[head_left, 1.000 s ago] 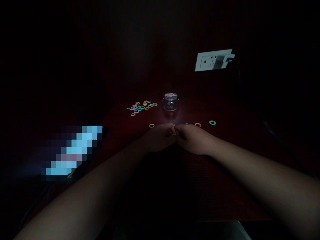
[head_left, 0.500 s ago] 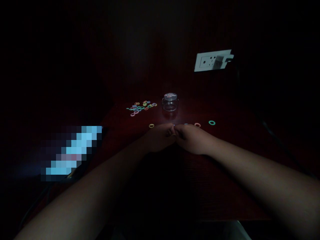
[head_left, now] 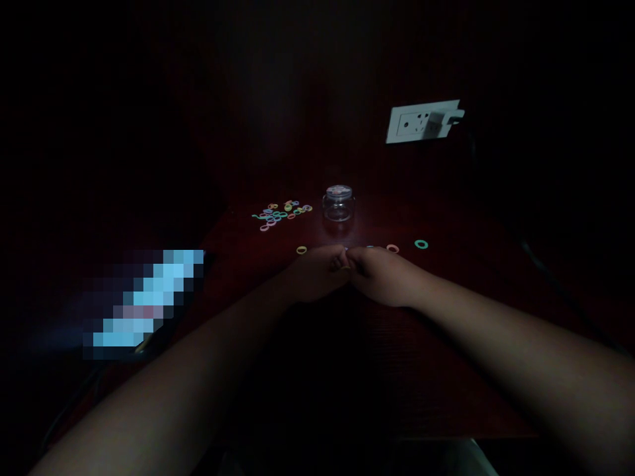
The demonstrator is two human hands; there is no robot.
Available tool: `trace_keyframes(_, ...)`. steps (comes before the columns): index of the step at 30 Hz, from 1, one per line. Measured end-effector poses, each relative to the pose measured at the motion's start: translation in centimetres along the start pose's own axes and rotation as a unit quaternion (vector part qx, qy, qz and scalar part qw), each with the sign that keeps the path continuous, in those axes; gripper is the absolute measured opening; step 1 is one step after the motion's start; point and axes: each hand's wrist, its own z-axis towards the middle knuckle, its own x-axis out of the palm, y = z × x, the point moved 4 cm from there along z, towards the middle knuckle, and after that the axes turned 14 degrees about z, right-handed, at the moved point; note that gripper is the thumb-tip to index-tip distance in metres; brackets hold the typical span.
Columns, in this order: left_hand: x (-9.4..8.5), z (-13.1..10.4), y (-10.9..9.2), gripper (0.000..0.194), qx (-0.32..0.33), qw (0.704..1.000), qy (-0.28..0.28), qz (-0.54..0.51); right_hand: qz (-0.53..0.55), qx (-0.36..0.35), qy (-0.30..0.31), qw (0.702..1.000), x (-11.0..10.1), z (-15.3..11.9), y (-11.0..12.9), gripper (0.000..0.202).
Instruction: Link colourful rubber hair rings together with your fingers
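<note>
Tabletop (head_left: pixel 446 383), dark red, spread beneath the left hand (head_left: pixel 320 270) and right hand (head_left: pixel 380 272), which met with fingers curled. Beyond them stood a clear jar (head_left: pixel 338 206), lid on, its base visible through the wall. Colored bands (head_left: pixel 275 215) lay loosely heaped left of it; green (head_left: pixel 421 244), coral (head_left: pixel 392 249) and yellow rings (head_left: pixel 301 250) lay nearer. A thin band (head_left: pixel 346 268) showed between the hands; each grip on it was unclear. Both hands had kept their earlier pose.
</note>
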Motion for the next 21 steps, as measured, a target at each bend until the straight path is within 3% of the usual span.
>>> trace_keyframes(21,-0.19,-0.04,-0.15,0.007,-0.005,1.0,0.01,-0.003,-0.004,-0.015,-0.006,1.0,0.05,-0.01,-0.15,0.006)
